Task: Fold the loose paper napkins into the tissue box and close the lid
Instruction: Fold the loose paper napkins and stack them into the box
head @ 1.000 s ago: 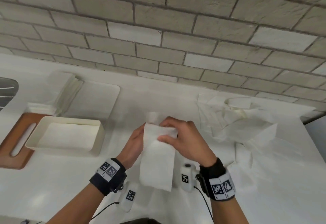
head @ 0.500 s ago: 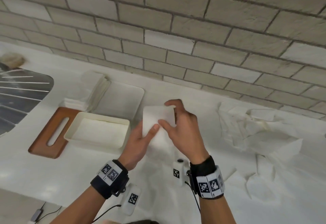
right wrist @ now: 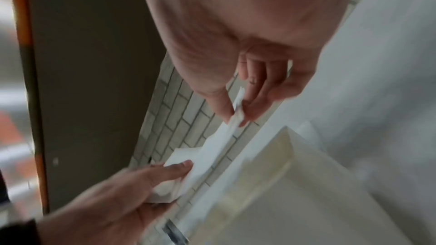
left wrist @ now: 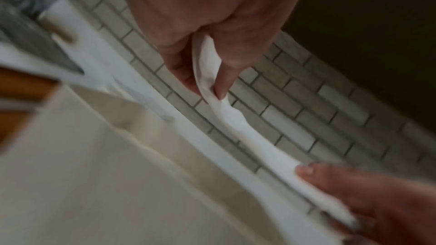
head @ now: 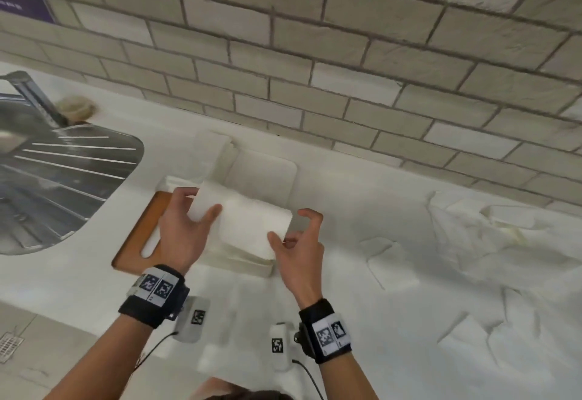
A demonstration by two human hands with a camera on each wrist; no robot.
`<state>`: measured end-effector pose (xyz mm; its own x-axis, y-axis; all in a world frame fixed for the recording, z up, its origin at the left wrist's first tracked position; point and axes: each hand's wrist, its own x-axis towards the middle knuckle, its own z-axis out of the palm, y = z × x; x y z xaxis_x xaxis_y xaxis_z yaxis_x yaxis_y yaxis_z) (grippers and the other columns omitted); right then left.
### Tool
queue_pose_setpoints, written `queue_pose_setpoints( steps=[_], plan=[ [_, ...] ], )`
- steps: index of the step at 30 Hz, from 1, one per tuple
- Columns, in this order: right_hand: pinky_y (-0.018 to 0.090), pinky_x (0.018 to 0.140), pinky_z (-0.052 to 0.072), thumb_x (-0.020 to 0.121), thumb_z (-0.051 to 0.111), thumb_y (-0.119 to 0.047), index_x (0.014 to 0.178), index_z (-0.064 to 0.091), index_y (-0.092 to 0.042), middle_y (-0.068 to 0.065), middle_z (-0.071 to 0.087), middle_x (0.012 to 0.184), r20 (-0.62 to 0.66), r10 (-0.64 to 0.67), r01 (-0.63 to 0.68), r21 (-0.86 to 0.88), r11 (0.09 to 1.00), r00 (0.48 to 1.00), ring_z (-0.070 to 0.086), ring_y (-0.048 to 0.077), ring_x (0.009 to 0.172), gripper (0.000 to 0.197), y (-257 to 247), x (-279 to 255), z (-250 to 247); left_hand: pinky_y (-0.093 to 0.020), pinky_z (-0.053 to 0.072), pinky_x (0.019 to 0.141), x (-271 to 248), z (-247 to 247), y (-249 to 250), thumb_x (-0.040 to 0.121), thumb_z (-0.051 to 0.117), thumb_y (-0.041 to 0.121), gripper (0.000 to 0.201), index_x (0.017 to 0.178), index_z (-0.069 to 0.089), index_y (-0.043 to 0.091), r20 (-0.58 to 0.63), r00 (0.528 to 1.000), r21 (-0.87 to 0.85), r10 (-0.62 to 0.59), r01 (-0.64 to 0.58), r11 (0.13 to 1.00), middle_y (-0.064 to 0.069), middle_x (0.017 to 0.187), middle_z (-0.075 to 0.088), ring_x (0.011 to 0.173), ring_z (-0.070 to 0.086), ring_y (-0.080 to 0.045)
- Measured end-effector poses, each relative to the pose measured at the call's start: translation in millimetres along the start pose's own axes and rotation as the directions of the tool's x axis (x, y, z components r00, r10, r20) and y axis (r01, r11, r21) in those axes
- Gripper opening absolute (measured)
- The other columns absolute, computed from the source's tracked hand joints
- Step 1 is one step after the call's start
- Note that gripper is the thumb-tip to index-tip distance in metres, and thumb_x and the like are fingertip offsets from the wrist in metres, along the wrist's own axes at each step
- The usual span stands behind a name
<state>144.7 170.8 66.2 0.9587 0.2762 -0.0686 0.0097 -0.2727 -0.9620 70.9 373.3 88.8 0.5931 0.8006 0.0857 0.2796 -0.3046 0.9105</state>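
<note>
A folded white napkin [head: 248, 223] is stretched between both hands just above the open cream tissue box [head: 245, 262], which it mostly hides. My left hand [head: 203, 201] grips the napkin's left end between thumb and fingers. My right hand [head: 285, 235] pinches its right near corner. In the left wrist view the napkin [left wrist: 235, 118] runs edge-on from the left hand's fingers [left wrist: 221, 88] to the right thumb. In the right wrist view thumb and fingers pinch the napkin [right wrist: 235, 118] above the box [right wrist: 283, 183]. The brown wooden lid [head: 138, 235] lies left of the box. Loose napkins [head: 472, 242] are heaped at the right.
A steel sink drainer [head: 63, 172] lies at the far left. Behind the box are a flat white tray [head: 264, 172] and a stack of folded napkins [head: 217, 154]. The brick wall [head: 315, 68] borders the counter's back. The counter's front edge runs at the lower left.
The hanging napkin has been folded shorter. Both hands have carried it left from the middle of the counter to over the open box. The view has turned left.
</note>
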Motion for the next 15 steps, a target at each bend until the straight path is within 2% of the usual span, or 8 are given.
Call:
queue_pose_setpoints(
  steps=[1, 3, 5, 6, 9, 11, 13, 15],
  plan=[
    [0.036, 0.071, 0.062, 0.093, 0.08, -0.026, 0.129, 0.036, -0.04, -0.002, 0.071, 0.08, -0.012, -0.023, 0.022, -0.093, 0.995, 1.0, 0.069, 0.012, 0.07, 0.059, 5.8, 4.8, 10.6, -0.033, 0.05, 0.082, 7.9, -3.2, -13.1, 0.089, 0.086, 0.024, 0.042, 0.121, 0.059, 0.019, 0.03, 0.999, 0.109, 0.017, -0.02, 0.994, 0.01, 0.096, 0.066, 0.089, 0.065, -0.009],
    [0.044, 0.078, 0.06, 0.093, 0.079, -0.029, 0.13, 0.034, -0.037, -0.004, 0.07, 0.087, 0.011, -0.069, 0.07, -0.298, 0.952, 0.998, 0.068, 0.018, 0.08, 0.058, 20.3, 14.3, 30.2, -0.039, 0.049, 0.081, 21.7, -3.0, -38.6, 0.091, 0.083, 0.017, 0.044, 0.124, 0.054, 0.016, 0.13, 0.991, 0.296, 0.037, -0.074, 0.952, -0.002, 0.099, 0.064, 0.094, 0.062, -0.028],
    [0.047, 0.089, 0.055, 0.092, 0.079, -0.028, 0.131, 0.033, -0.032, -0.001, 0.07, 0.094, 0.064, -0.09, 0.11, -0.498, 0.86, 0.994, 0.065, 0.025, 0.091, 0.061, 32.3, 17.5, 44.6, -0.044, 0.05, 0.077, 27.7, 1.2, -55.1, 0.089, 0.081, 0.01, 0.048, 0.126, 0.05, 0.016, 0.251, 0.967, 0.47, 0.04, -0.158, 0.868, -0.013, 0.097, 0.066, 0.093, 0.063, -0.041],
    [0.047, 0.093, 0.053, 0.091, 0.08, -0.027, 0.132, 0.033, -0.03, 0.001, 0.071, 0.099, 0.074, -0.098, 0.123, -0.541, 0.832, 0.992, 0.063, 0.027, 0.095, 0.062, 36.7, 17.4, 48.4, -0.047, 0.05, 0.078, 28.0, 3.8, -59.6, 0.085, 0.082, 0.007, 0.052, 0.126, 0.05, 0.015, 0.292, 0.955, 0.541, 0.045, -0.203, 0.816, -0.017, 0.098, 0.068, 0.095, 0.061, -0.046],
    [0.041, 0.09, 0.054, 0.094, 0.08, -0.026, 0.128, 0.041, -0.024, 0.001, 0.062, 0.119, -0.013, -0.179, 0.156, -0.428, 0.89, 0.984, 0.06, 0.023, 0.105, 0.052, 41.9, 17.4, 34.0, -0.057, 0.048, 0.081, 20.7, 11.6, -59.3, 0.074, 0.09, 0.005, 0.062, 0.126, 0.058, 0.01, 0.287, 0.949, 0.638, 0.127, -0.289, 0.714, -0.023, 0.116, 0.067, 0.103, 0.054, -0.049],
    [0.041, 0.084, 0.055, 0.097, 0.074, -0.025, 0.121, 0.049, -0.022, -0.001, 0.058, 0.114, -0.118, -0.23, 0.159, -0.432, 0.888, 0.966, 0.059, 0.022, 0.103, 0.035, 52.4, 26.5, -1.1, -0.059, 0.046, 0.083, 9.5, 16.0, -47.8, 0.076, 0.09, 0.01, 0.06, 0.127, 0.06, 0.011, 0.219, 0.946, 0.616, 0.239, -0.324, 0.718, -0.02, 0.125, 0.062, 0.107, 0.05, -0.047],
    [0.044, 0.078, 0.056, 0.095, 0.071, -0.023, 0.113, 0.056, -0.019, 0.004, 0.061, 0.106, -0.169, -0.231, 0.097, -0.569, 0.817, 0.958, 0.062, 0.029, 0.096, 0.024, 77.5, 42.9, -49.5, -0.053, 0.045, 0.087, -5.2, 23.3, -36.8, 0.081, 0.087, 0.011, 0.048, 0.123, 0.063, 0.012, 0.2, 0.917, 0.537, 0.344, -0.396, 0.744, -0.014, 0.125, 0.063, 0.107, 0.05, -0.042],
    [0.046, 0.077, 0.057, 0.092, 0.072, -0.026, 0.112, 0.06, -0.018, 0.01, 0.063, 0.107, -0.231, -0.148, -0.046, -0.667, 0.744, 0.962, 0.064, 0.038, 0.097, 0.025, 103.7, 58.3, -104.1, -0.04, 0.043, 0.09, -23.0, 35.9, -23.5, 0.085, 0.084, 0.008, 0.036, 0.116, 0.066, 0.013, 0.227, 0.882, 0.398, 0.413, -0.471, 0.787, -0.007, 0.117, 0.067, 0.105, 0.053, -0.033]
  ],
)
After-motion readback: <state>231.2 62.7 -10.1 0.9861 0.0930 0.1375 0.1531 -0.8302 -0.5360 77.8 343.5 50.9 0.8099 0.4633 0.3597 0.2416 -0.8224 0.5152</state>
